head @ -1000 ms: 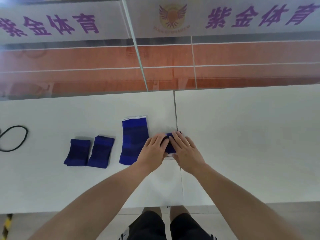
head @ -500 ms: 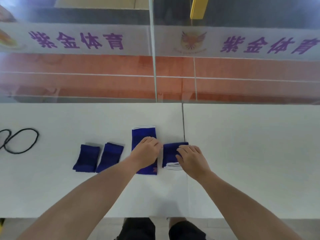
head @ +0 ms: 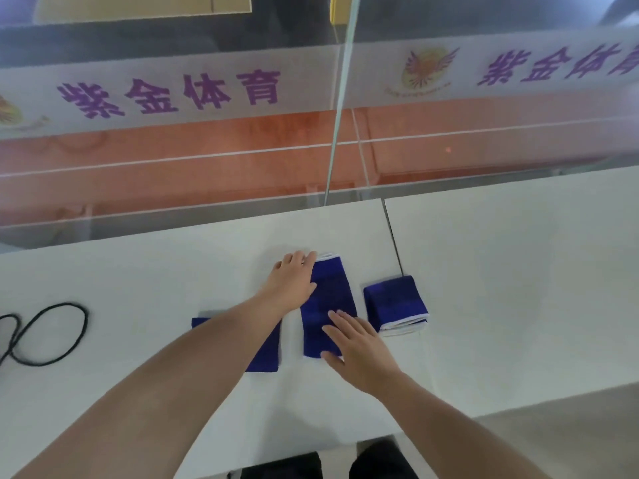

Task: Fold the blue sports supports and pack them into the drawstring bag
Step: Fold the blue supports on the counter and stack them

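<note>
**Folding partly done, nothing bagged**

I'm at a white table (head: 518, 305) made of two tops with a seam (head: 392, 236) running up the middle of the frame. Beyond it stands a glass panel (head: 207, 188) with a pale banner (head: 173, 91) of purple characters across the top, and an orange court floor (head: 449, 143) behind.

One folded support (head: 396, 302) sits right of centre. Blue cloth (head: 266, 354) shows under my left forearm, lower centre (folded too, I think, but mostly hidden). The long support (head: 328, 299) lies unfolded at centre frame.

My right hand (head: 356, 344) rests flat on its near end, fingers straight. My left hand (head: 292, 281) reaches its far left corner, thumb on the cloth. I cannot tell whether the fingers have pinched the hem.

I judge this piece is the one to fold next, and all the packing is left. No drawstring bag is in view, only a black cord (head: 84, 326) looped at the left edge.
</note>
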`<action>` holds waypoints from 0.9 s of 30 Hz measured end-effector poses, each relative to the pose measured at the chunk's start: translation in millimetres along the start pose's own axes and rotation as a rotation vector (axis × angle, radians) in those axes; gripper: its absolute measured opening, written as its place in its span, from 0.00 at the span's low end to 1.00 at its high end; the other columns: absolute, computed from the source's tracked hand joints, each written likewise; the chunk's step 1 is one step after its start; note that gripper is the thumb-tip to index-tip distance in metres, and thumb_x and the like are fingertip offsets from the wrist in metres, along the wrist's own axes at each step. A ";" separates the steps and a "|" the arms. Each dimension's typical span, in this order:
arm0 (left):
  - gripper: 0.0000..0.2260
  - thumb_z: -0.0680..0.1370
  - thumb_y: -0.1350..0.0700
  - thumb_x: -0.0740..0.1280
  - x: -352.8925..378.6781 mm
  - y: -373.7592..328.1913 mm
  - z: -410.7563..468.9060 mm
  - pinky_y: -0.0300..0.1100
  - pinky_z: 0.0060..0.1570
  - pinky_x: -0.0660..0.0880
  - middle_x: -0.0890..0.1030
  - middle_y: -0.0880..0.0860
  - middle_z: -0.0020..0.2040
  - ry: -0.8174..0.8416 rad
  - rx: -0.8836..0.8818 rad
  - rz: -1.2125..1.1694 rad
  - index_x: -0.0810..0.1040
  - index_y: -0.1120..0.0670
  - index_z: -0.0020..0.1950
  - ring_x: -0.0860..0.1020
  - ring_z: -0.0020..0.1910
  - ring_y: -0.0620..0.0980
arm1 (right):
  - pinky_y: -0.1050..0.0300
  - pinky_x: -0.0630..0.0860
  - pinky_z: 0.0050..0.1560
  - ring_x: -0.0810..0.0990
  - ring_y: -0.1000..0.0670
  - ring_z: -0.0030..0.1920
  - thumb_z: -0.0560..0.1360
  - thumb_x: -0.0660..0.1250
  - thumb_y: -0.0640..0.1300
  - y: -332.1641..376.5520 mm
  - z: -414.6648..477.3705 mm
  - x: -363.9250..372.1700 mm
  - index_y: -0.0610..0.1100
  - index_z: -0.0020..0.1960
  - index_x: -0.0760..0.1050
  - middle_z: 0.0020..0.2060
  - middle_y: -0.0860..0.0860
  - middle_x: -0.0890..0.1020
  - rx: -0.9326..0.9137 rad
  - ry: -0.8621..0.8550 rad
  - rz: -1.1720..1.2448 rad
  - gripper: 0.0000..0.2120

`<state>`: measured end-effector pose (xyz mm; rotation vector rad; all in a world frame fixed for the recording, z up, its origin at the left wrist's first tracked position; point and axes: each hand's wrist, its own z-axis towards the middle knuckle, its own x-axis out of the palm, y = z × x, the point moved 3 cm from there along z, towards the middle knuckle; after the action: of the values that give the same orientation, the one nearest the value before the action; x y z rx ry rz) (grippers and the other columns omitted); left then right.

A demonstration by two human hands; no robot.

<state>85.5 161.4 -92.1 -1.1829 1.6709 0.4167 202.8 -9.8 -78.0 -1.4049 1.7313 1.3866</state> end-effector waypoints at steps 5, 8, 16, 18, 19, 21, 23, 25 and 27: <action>0.27 0.78 0.51 0.69 4.0 3.0 10.1 0.52 0.65 0.68 0.68 0.58 0.69 0.036 -0.065 0.015 0.63 0.55 0.73 0.67 0.65 0.59 | 0.45 0.38 0.78 0.33 0.50 0.78 0.80 0.49 0.65 4.0 -5.5 17.8 0.51 0.81 0.42 0.79 0.53 0.36 0.050 0.239 -0.096 0.36; 0.24 0.77 0.51 0.69 1.4 6.1 17.3 0.53 0.63 0.69 0.71 0.57 0.65 0.087 -0.070 -0.012 0.68 0.54 0.71 0.71 0.62 0.59 | 0.42 0.38 0.78 0.31 0.49 0.77 0.80 0.51 0.63 3.0 -3.1 20.7 0.50 0.81 0.41 0.79 0.51 0.34 0.049 0.287 -0.138 0.37; 0.15 0.82 0.51 0.63 -3.9 5.0 7.9 0.43 0.47 0.73 0.80 0.53 0.57 0.106 -0.070 -0.333 0.72 0.52 0.68 0.77 0.50 0.50 | 0.47 0.34 0.77 0.31 0.50 0.78 0.79 0.49 0.66 16.5 23.7 14.1 0.49 0.81 0.39 0.79 0.53 0.34 0.084 0.146 -0.065 0.39; 0.10 0.83 0.52 0.62 -4.3 5.5 5.4 0.45 0.45 0.75 0.81 0.53 0.54 0.100 -0.070 -0.352 0.74 0.52 0.63 0.77 0.46 0.49 | 0.46 0.37 0.78 0.32 0.49 0.78 0.79 0.50 0.66 10.6 27.1 18.2 0.48 0.81 0.38 0.79 0.53 0.34 0.099 0.180 -0.074 0.39; 0.08 0.83 0.52 0.61 -5.1 6.1 4.6 0.47 0.45 0.76 0.81 0.54 0.50 0.088 -0.078 -0.348 0.75 0.52 0.59 0.78 0.44 0.50 | 0.46 0.37 0.78 0.32 0.49 0.78 0.79 0.50 0.65 8.5 26.7 20.2 0.47 0.81 0.38 0.79 0.53 0.35 0.096 0.189 -0.084 0.39; 0.06 0.83 0.53 0.61 -7.7 6.3 4.0 0.51 0.44 0.78 0.80 0.53 0.44 0.058 -0.102 -0.332 0.76 0.53 0.54 0.78 0.40 0.51 | 0.46 0.36 0.77 0.33 0.48 0.79 0.80 0.49 0.65 6.5 21.4 26.3 0.46 0.81 0.40 0.79 0.52 0.37 0.069 0.183 -0.099 0.39; 0.05 0.82 0.54 0.61 -9.2 4.5 5.1 0.52 0.43 0.78 0.79 0.53 0.42 0.028 -0.110 -0.317 0.76 0.53 0.52 0.78 0.39 0.51 | 0.45 0.40 0.78 0.36 0.48 0.79 0.80 0.48 0.65 4.9 9.6 34.0 0.45 0.81 0.45 0.80 0.51 0.41 0.034 0.144 -0.117 0.37; 0.05 0.82 0.55 0.61 -12.0 1.4 6.3 0.52 0.42 0.78 0.79 0.53 0.42 -0.001 -0.097 -0.294 0.75 0.53 0.50 0.78 0.39 0.52 | 0.42 0.50 0.78 0.42 0.47 0.79 0.80 0.48 0.64 0.8 -4.9 43.2 0.44 0.80 0.51 0.81 0.49 0.48 0.017 0.117 -0.140 0.35; 0.05 0.82 0.56 0.60 -17.9 -3.3 6.0 0.52 0.41 0.77 0.78 0.52 0.41 -0.040 -0.080 -0.273 0.74 0.53 0.49 0.77 0.39 0.53 | 0.42 0.58 0.77 0.49 0.46 0.79 0.80 0.51 0.62 -2.8 -20.1 49.5 0.44 0.79 0.57 0.80 0.48 0.55 0.022 0.097 -0.163 0.33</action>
<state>91.8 173.3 -78.4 -1.4302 1.4445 0.3360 192.9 -47.8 -114.3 -1.5867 1.6451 1.2265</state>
